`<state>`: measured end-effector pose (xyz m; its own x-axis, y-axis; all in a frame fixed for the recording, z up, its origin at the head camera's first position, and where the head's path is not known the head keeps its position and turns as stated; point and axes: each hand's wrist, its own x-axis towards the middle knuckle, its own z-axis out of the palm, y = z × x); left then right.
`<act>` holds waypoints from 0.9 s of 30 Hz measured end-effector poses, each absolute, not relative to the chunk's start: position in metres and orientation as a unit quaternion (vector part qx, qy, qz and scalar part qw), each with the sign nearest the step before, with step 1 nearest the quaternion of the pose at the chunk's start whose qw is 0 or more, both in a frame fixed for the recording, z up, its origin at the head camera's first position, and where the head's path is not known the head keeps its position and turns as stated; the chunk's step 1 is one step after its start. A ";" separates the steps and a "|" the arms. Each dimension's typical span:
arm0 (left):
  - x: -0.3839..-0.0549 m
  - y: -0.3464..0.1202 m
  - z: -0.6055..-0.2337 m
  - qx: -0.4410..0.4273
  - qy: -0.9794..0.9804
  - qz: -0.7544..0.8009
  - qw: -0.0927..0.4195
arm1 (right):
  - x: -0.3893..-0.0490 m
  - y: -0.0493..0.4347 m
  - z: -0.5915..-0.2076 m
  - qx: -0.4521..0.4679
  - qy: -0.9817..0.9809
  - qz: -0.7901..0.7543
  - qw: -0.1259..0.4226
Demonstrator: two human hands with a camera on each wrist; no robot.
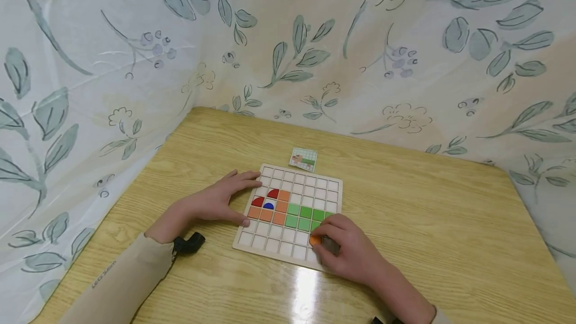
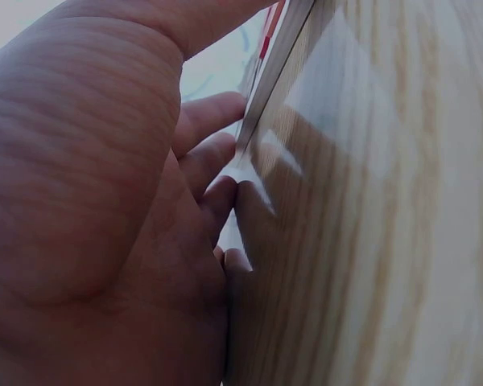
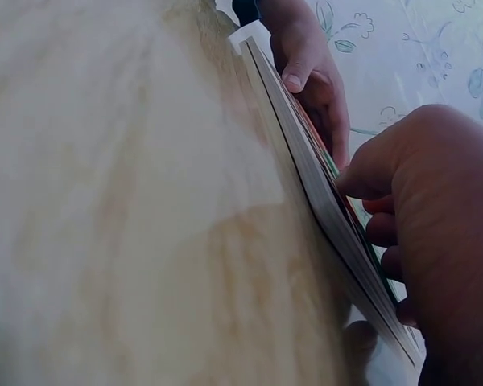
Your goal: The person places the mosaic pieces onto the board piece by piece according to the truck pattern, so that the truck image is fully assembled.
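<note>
A pale wooden board [image 1: 272,247] divided into square cells lies flat on the table. My left hand [image 1: 220,199] rests at its left edge, thumb and fingers spread and touching the rim. Between the thumb and fingers of my right hand [image 1: 344,249] is a small orange piece [image 1: 315,240], pinched over the lower right cells. Salmon square tiles [image 1: 279,218] and green square tiles [image 1: 306,212] fill cells across the middle. Two red quarter-round tiles [image 1: 273,193] and a blue-and-white tile [image 1: 268,206] sit at the left. My right fingers hide some right-hand cells.
A small printed card [image 1: 304,159] with a coloured grid picture lies just behind the board. The wood-grain table [image 1: 427,204] extends on all sides. Leaf-patterned cloth [image 1: 288,54] hangs behind and to the left.
</note>
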<state>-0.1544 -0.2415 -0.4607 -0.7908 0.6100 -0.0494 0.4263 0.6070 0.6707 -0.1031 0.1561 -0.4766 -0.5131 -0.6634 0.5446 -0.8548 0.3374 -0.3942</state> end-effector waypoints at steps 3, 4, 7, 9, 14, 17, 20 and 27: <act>-0.153 -0.242 -0.459 0.288 0.885 0.338 0.139 | -0.103 0.158 -0.475 0.468 -0.810 0.321 0.147; -0.153 -0.242 -0.458 0.287 0.885 0.340 0.140 | -0.103 0.158 -0.474 0.464 -0.813 0.317 0.149; -0.153 -0.243 -0.458 0.285 0.884 0.342 0.143 | -0.103 0.162 -0.474 0.455 -0.819 0.306 0.170; -0.153 -0.243 -0.458 0.288 0.884 0.340 0.142 | -0.102 0.165 -0.474 0.446 -0.822 0.304 0.179; -0.154 -0.243 -0.462 0.292 0.884 0.335 0.142 | -0.100 0.175 -0.473 0.428 -0.832 0.301 0.182; -0.153 -0.242 -0.462 0.287 0.885 0.336 0.146 | -0.099 0.180 -0.475 0.421 -0.835 0.303 0.185; -0.152 -0.241 -0.461 0.287 0.884 0.338 0.146 | -0.099 0.186 -0.477 0.412 -0.837 0.309 0.185; -0.151 -0.241 -0.457 0.290 0.887 0.332 0.139 | -0.095 0.206 -0.478 0.382 -0.854 0.310 0.167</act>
<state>-0.1514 -0.2414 -0.4569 -0.7931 0.6068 -0.0533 0.4229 0.6114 0.6689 -0.0950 0.2060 -0.4776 -0.6524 -0.5485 0.5230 -0.7563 0.5161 -0.4021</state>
